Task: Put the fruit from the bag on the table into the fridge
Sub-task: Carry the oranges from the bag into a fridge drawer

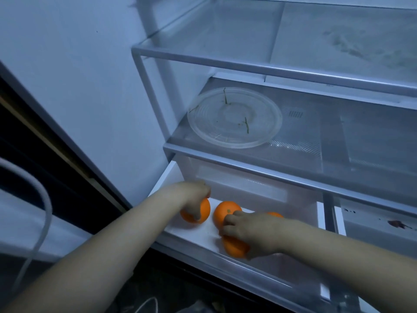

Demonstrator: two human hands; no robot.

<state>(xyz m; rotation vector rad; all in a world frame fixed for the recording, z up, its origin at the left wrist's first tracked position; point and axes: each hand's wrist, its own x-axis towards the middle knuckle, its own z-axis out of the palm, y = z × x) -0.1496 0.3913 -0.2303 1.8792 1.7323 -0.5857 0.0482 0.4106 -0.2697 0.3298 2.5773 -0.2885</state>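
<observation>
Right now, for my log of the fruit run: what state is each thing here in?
Crisper drawer: pulled out, open.
Left orange: in the drawer, gripped by the left hand.
Front orange: in the drawer, gripped by the right hand.
Middle orange: lying in the drawer, ungripped.
Back orange: mostly hidden behind the right hand.
Clear plate: flat on the shelf above, a few stems on it.

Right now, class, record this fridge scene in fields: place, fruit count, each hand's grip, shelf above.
Place: pulled-out clear plastic fridge drawer
Fruit: four round orange fruits in view, far-right orange mostly hidden
Left-hand grip: holds leftmost orange from above
Right-hand grip: holds nearest orange, beside middle orange
Shelf above: round clear glass plate with stem scraps
</observation>
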